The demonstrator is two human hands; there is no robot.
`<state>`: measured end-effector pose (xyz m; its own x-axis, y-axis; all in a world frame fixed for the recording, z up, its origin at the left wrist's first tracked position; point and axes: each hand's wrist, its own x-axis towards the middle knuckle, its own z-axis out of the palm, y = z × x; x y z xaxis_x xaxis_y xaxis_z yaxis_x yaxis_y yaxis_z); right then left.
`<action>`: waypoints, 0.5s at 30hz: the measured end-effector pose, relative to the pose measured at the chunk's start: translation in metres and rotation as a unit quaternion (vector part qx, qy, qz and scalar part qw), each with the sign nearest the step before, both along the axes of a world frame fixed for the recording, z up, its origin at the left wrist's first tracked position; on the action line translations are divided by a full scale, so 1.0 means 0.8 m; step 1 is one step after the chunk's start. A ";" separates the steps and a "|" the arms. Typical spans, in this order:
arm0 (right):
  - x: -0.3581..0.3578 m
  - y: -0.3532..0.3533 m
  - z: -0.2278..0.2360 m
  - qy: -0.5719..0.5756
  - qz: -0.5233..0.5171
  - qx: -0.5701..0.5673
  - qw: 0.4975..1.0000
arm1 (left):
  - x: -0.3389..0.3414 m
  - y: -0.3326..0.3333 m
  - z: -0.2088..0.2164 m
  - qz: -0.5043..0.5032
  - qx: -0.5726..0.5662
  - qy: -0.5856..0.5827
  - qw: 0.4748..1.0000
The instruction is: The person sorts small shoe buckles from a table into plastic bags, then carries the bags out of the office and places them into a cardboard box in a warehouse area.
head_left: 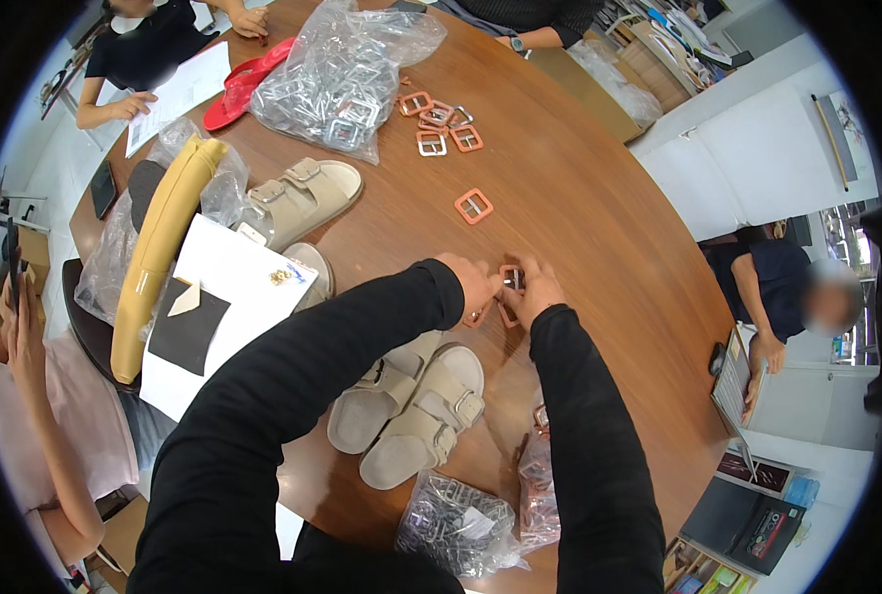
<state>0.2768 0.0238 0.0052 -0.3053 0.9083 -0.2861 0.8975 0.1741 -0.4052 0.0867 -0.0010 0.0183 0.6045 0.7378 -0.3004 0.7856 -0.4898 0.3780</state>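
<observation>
My two hands meet over the middle of the wooden table (599, 238). My right hand (543, 293) is closed on an orange square buckle (512, 276) with a metal bar, held between thumb and fingers. My left hand (471, 285) is closed too, its fingertips against that buckle's left side; what it grips is hidden. Just below the hands another orange buckle (509, 316) shows, and the edge of one more (475, 317) peeks out under my left hand. Farther off, a single orange buckle (473, 207) lies flat.
Beige two-strap sandals (423, 416) lie below my left forearm, near bags of buckles (458, 520). Another beige sandal (307, 198) is at left, by a yellow roll (163, 257) and white sheet (233, 262). A large buckle bag (332, 74) and loose buckles (433, 119) lie beyond. Other people surround the table.
</observation>
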 end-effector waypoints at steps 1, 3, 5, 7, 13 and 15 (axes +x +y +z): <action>0.005 -0.001 0.006 -0.010 0.023 -0.010 1.000 | 0.000 0.002 0.000 0.016 0.001 0.004 1.000; 0.011 -0.003 0.017 -0.049 0.089 -0.013 0.995 | -0.008 0.008 -0.003 0.067 -0.014 -0.024 0.997; 0.019 -0.006 0.025 -0.110 0.171 -0.004 0.979 | -0.028 0.019 -0.010 0.134 -0.046 -0.082 0.986; 0.025 -0.009 0.028 -0.118 0.120 -0.056 0.984 | -0.044 0.029 -0.016 0.229 -0.118 -0.103 0.961; 0.025 -0.024 0.028 -0.008 0.101 -0.044 0.994 | -0.102 0.030 0.003 0.397 -0.201 -0.473 0.760; 0.029 -0.019 0.038 0.037 0.089 -0.109 0.989 | -0.096 0.015 0.018 0.391 -0.197 -0.580 0.687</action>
<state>0.3002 0.0086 0.0358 -0.4826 0.7572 -0.4401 0.8270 0.2286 -0.5137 0.0102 0.0108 0.0327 0.0708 0.9729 -0.2202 -0.1914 0.2299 0.9542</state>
